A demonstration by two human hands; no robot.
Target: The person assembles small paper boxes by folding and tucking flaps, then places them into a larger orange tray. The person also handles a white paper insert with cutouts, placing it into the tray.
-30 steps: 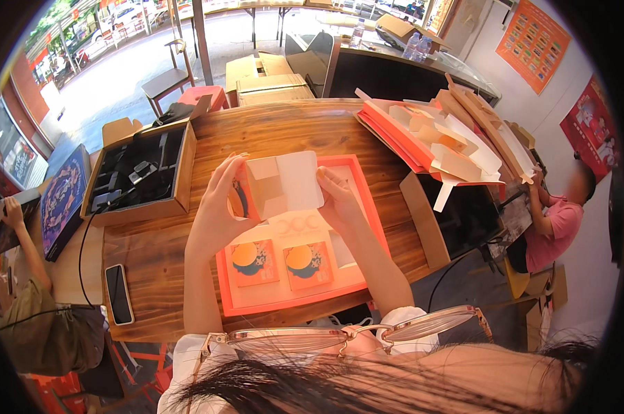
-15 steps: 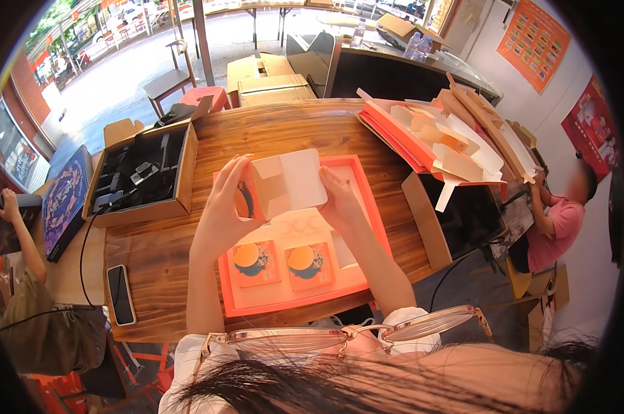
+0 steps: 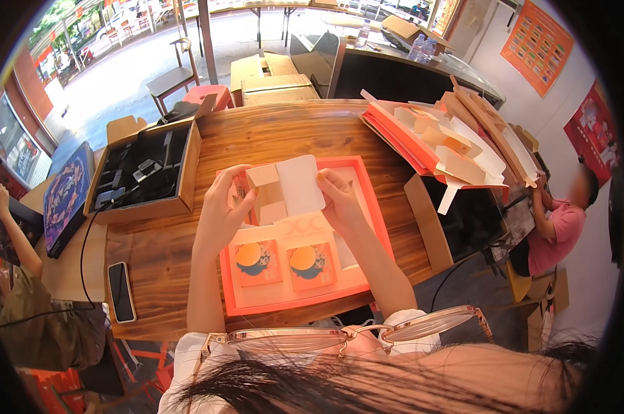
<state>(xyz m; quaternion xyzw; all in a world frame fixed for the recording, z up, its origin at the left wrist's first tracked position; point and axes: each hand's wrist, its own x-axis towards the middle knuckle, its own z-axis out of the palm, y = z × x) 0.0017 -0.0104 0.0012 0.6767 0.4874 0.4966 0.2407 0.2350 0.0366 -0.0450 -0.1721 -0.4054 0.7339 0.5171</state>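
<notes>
Above an orange-rimmed tray (image 3: 379, 224), my left hand (image 3: 219, 210) grips a small cardboard box (image 3: 265, 201) from its left side, thumb near the open edge. The box's plain inside faces me. My right hand (image 3: 341, 205) pinches the right edge of its white flap (image 3: 301, 185), which stands folded out. Nearer to me in the tray lie two small square orange boxes: a left one (image 3: 258, 263) and a right one (image 3: 311, 267), both with a yellow disc and dark pattern. My hands hide part of the tray's far side.
A smartphone (image 3: 121, 292) lies left on the wooden table (image 3: 270, 127). Behind it stands an open carton (image 3: 141, 212) with black lining and a small device; a blue patterned box (image 3: 69, 196) leans beside it. Opened orange-white packaging (image 3: 433, 141) is piled right. People work at both sides.
The small box has turned in my hands, so its printed side shows less. My left thumb has moved up to its open edge, and the flap has tilted.
</notes>
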